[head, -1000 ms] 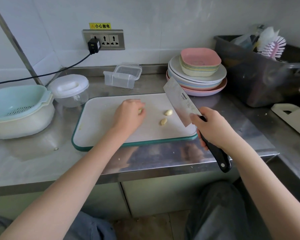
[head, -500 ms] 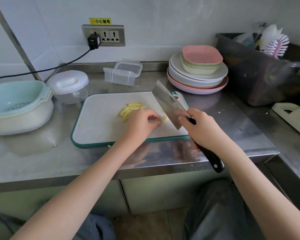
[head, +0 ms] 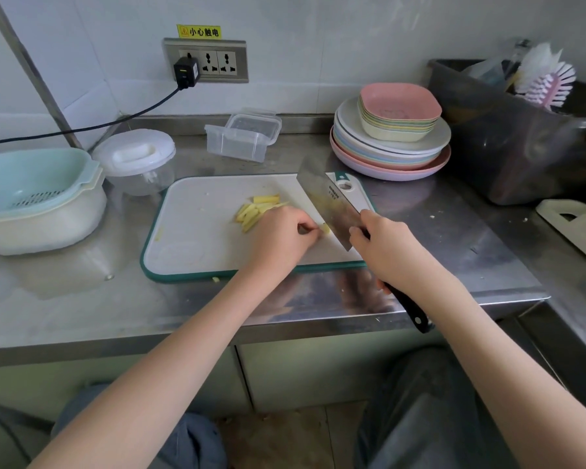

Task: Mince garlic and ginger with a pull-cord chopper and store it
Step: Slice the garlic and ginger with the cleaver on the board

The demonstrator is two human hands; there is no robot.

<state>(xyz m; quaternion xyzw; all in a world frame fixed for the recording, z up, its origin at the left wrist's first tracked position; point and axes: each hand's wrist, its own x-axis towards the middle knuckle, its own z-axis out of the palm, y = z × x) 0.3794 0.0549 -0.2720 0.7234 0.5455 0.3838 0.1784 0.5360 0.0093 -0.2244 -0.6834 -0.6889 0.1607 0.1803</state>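
- The left hand (head: 279,236) is pinching one small pale piece (head: 324,228) against the cutting board (head: 197,245), grip closed on it.
- The right hand (head: 384,252) is wrapping its grip around one cleaver (head: 329,206), blade right beside that piece.
- One pile of yellow ginger strips (head: 256,209) is lying mid-board; too bunched to count.
- One pull-cord chopper (head: 137,160) and one clear storage box (head: 242,137) are sitting on the surface (head: 447,238) behind.

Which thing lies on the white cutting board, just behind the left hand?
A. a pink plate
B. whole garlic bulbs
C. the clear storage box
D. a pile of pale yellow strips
D: a pile of pale yellow strips lies on the cutting board just beyond the left hand, while the clear storage box and the plates stand on the steel counter behind the board.
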